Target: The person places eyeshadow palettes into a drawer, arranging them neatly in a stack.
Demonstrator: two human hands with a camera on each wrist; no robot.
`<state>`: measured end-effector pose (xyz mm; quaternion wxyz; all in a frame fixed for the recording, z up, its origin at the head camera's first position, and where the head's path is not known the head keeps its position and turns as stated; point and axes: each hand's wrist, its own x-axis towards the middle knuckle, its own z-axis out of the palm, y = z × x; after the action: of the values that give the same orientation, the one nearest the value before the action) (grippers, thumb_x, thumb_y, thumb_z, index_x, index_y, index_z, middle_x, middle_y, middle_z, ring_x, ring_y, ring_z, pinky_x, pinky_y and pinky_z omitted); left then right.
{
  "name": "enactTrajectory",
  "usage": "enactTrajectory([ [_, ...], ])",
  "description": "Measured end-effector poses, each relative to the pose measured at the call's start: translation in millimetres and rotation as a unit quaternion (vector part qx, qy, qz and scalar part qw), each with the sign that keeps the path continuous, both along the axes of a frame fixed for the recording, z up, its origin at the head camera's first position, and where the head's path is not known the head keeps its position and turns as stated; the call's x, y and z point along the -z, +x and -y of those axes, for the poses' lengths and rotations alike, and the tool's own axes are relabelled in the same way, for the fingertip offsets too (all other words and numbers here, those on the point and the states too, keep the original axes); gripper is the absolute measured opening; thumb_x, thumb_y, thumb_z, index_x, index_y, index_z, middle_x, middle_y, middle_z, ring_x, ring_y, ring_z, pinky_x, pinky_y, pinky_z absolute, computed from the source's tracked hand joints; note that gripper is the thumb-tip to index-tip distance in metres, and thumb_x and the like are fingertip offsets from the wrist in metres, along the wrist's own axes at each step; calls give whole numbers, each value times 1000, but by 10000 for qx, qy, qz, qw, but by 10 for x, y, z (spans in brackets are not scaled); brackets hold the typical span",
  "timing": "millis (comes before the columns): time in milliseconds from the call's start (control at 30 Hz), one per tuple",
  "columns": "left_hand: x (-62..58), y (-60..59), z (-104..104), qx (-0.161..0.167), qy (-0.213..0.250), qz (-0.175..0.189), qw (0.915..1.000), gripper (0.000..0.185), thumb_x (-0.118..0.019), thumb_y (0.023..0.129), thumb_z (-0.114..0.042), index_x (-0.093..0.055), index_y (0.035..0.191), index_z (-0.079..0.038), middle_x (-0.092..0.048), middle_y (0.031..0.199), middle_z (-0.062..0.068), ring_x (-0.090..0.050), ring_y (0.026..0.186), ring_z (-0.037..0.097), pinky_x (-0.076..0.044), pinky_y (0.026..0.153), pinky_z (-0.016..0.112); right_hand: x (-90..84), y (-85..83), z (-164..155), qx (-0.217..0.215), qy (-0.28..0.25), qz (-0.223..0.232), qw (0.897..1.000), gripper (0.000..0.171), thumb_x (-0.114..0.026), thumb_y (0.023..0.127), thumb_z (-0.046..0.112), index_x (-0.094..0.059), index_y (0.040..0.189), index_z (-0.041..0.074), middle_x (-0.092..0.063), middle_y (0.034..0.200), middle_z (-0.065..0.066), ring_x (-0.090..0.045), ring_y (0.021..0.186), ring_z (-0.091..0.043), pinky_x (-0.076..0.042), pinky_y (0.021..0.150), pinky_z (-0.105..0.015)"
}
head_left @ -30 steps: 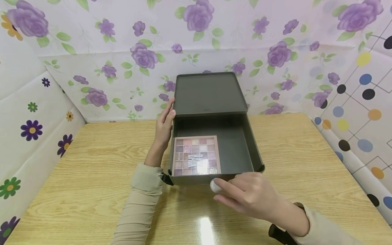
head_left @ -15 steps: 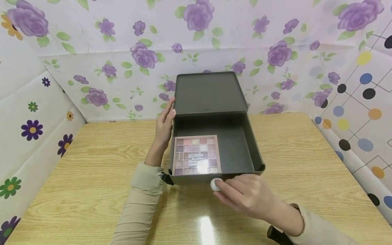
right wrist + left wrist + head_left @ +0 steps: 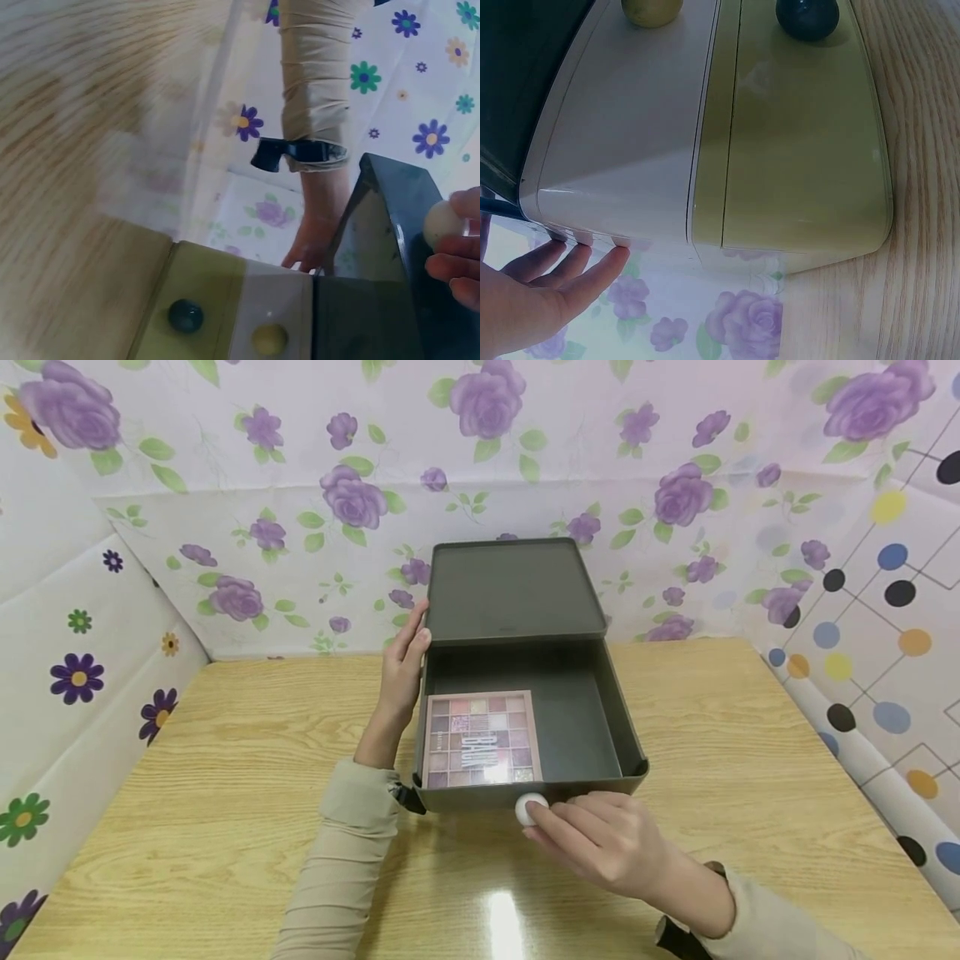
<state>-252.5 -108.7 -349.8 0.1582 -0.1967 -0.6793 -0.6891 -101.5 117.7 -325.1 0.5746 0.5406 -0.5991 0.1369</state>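
Note:
A dark grey drawer cabinet [image 3: 513,589] stands at the back of the wooden table, its top drawer [image 3: 581,727] pulled out toward me. An eyeshadow palette [image 3: 480,739] lies flat in the drawer's left half; the right half is bare. My right hand [image 3: 542,825] pinches the drawer's white knob [image 3: 529,808] at the front, which also shows in the right wrist view as the knob [image 3: 441,223] between my fingers [image 3: 454,266]. My left hand [image 3: 408,652] rests flat with straight fingers against the cabinet's left side; its fingers [image 3: 570,266] touch the cabinet's edge.
Below the grey drawer are a whitish drawer with a yellow knob [image 3: 268,339] and a yellow-green drawer with a dark knob [image 3: 184,315]. Flowered and dotted cloth walls [image 3: 240,527] close in the table [image 3: 225,760] at the back and both sides.
The drawer front and my right hand on the knob have moved slightly away from me, toward the cabinet. My left hand has stayed in place.

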Motion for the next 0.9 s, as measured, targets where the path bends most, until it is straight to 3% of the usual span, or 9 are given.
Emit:
enactTrajectory([
  [333,3,-8,12,35,-18,119,9999,47,-39,94,-17,-35,141,-9,-28,147,5,-25,134,19,-22,106,33,15,-52,15,-28,-197,-90,9998,22,-56,90,10,-67,74,-2,-57,51,0,-44,39,-3,-35,40,-11],
  [600,1,13,12,-15,-88,262,9996,50,-41,93,-29,-36,141,-14,-28,147,0,-26,133,19,-25,103,43,47,-96,-2,95,-260,206,9994,24,-55,91,12,-67,76,-2,-57,53,-1,-42,38,-5,-37,40,-13],
  [900,-6,10,3,-71,-121,155,9998,51,-40,93,-27,-35,141,-10,-27,147,7,-25,133,21,-22,105,38,141,-181,-23,296,-328,566,9974,24,-55,91,15,-68,80,-1,-58,56,-1,-45,40,-7,-40,40,-17],
])
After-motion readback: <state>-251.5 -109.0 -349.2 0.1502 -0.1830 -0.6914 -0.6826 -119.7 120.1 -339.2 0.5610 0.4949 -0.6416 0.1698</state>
